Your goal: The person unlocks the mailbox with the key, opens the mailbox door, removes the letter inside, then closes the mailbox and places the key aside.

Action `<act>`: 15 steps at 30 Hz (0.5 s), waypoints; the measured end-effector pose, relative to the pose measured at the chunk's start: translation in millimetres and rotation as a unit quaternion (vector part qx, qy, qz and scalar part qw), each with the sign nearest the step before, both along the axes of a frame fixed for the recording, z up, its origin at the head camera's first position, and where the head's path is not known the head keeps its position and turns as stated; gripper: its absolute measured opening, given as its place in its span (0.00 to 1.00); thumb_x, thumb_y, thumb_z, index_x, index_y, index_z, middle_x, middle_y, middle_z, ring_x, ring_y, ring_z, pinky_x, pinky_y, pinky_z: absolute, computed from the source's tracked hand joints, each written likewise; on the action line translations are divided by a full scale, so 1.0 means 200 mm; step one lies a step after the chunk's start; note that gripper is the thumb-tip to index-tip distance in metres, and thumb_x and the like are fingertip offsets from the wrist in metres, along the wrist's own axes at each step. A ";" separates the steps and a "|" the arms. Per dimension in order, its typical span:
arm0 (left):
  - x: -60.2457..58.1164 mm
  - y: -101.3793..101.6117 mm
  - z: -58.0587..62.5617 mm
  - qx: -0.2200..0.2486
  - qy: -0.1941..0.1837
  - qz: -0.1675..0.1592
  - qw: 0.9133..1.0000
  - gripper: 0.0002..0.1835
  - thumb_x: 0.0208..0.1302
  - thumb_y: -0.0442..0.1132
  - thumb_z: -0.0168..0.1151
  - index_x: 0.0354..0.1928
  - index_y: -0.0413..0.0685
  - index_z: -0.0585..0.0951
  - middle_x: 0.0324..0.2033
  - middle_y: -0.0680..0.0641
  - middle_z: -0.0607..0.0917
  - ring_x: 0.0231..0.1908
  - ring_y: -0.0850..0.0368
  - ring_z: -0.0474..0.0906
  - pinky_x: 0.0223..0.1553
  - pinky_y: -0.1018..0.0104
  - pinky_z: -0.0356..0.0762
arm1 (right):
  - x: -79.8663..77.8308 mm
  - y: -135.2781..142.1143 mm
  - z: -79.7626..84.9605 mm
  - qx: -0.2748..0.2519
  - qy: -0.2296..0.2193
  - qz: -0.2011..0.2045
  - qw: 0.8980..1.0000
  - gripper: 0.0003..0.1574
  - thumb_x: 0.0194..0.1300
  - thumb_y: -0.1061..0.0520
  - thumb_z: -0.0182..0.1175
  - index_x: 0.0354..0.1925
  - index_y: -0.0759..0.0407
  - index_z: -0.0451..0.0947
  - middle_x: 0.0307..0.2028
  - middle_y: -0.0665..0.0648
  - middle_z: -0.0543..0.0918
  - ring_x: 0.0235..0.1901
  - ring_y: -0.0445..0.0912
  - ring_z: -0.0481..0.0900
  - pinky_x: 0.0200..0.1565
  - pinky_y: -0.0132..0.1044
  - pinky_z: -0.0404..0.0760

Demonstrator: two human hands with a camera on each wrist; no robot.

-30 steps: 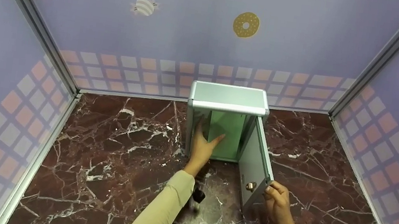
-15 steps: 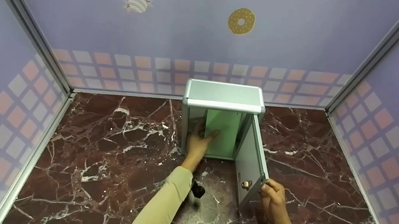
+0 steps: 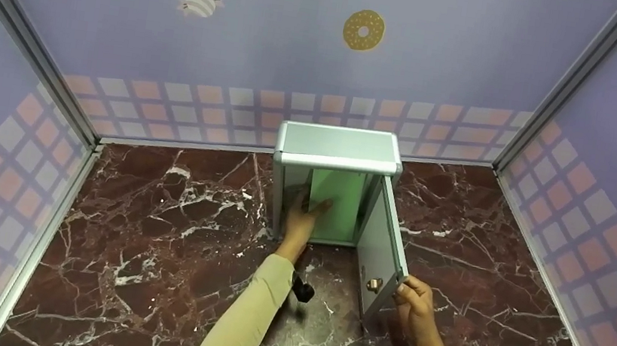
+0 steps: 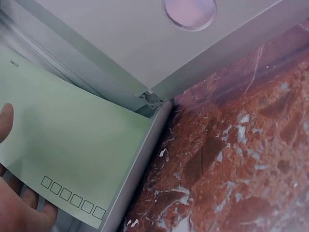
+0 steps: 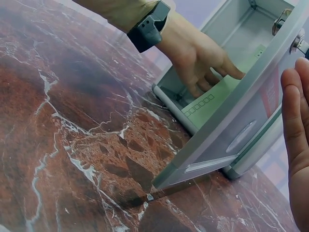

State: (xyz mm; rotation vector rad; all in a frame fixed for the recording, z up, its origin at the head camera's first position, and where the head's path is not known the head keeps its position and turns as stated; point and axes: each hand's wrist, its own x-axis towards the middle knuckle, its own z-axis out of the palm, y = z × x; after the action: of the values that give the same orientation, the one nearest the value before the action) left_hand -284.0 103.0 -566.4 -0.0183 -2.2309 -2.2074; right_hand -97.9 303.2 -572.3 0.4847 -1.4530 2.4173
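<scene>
Apparently at the insertion-or-removal step (direction not discernible): gripping the green envelope (image 4: pixel 82 135) inside the metal box (image 3: pixel 340 143) with the left hand (image 3: pixel 298 224), pinching the open door (image 3: pixel 381 237) with the right hand (image 3: pixel 417 304); probably calling next for an unblocked opening.

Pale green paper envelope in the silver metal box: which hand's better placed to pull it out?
Left, I'd say: the left hand is inside the box, thumb in front of the envelope, fingers behind its edge. The right hand, outside, holds the open grey door.
</scene>
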 end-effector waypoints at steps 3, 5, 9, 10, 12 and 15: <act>0.00 0.00 -0.01 -0.012 -0.003 0.003 1.000 0.42 0.60 0.48 0.72 0.71 0.40 0.65 0.62 0.33 0.71 0.62 0.40 0.67 0.56 0.53 0.73 | 0.00 0.00 0.00 0.003 -0.006 -0.003 1.000 0.21 0.61 0.74 0.43 0.33 0.62 0.82 0.29 0.52 0.83 0.32 0.42 0.81 0.36 0.32 0.80; 0.00 0.00 0.00 -0.020 -0.002 0.005 1.000 0.42 0.61 0.49 0.71 0.71 0.39 0.65 0.62 0.33 0.71 0.62 0.40 0.68 0.56 0.53 0.73 | 0.00 -0.01 0.00 0.002 -0.006 -0.003 1.000 0.20 0.61 0.74 0.43 0.32 0.62 0.82 0.29 0.52 0.83 0.32 0.42 0.81 0.36 0.33 0.80; 0.00 -0.01 0.01 -0.029 -0.006 0.015 0.999 0.39 0.62 0.48 0.69 0.70 0.37 0.67 0.58 0.33 0.74 0.58 0.40 0.71 0.53 0.51 0.75 | 0.00 -0.01 -0.01 -0.012 0.000 0.010 1.000 0.21 0.60 0.75 0.42 0.33 0.64 0.82 0.30 0.53 0.82 0.32 0.43 0.82 0.37 0.34 0.81; 0.00 -0.01 0.01 -0.031 -0.008 0.016 0.999 0.38 0.63 0.47 0.69 0.70 0.37 0.67 0.58 0.33 0.75 0.57 0.40 0.72 0.53 0.50 0.74 | 0.00 -0.01 -0.01 -0.016 0.003 0.014 1.000 0.22 0.59 0.75 0.41 0.33 0.64 0.82 0.30 0.54 0.82 0.32 0.44 0.82 0.37 0.34 0.81; 0.00 -0.01 0.02 -0.038 -0.008 0.018 0.999 0.37 0.63 0.47 0.69 0.69 0.36 0.68 0.56 0.33 0.76 0.56 0.40 0.73 0.53 0.49 0.74 | -0.01 -0.01 -0.01 -0.022 0.007 0.020 1.000 0.22 0.59 0.75 0.41 0.35 0.65 0.82 0.31 0.55 0.83 0.33 0.44 0.82 0.38 0.35 0.82; 0.00 -0.01 0.02 -0.048 0.002 0.018 0.999 0.33 0.63 0.47 0.68 0.65 0.36 0.72 0.55 0.34 0.77 0.55 0.41 0.74 0.52 0.50 0.74 | -0.01 -0.01 0.00 -0.020 0.008 0.016 1.000 0.22 0.59 0.75 0.41 0.36 0.66 0.82 0.32 0.55 0.83 0.34 0.45 0.83 0.39 0.35 0.82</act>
State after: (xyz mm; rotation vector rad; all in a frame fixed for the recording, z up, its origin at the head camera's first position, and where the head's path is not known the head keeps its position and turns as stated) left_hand -284.4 101.5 -563.3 0.0168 -2.3138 -2.0792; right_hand -98.9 301.6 -573.1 0.5202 -1.3975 2.4574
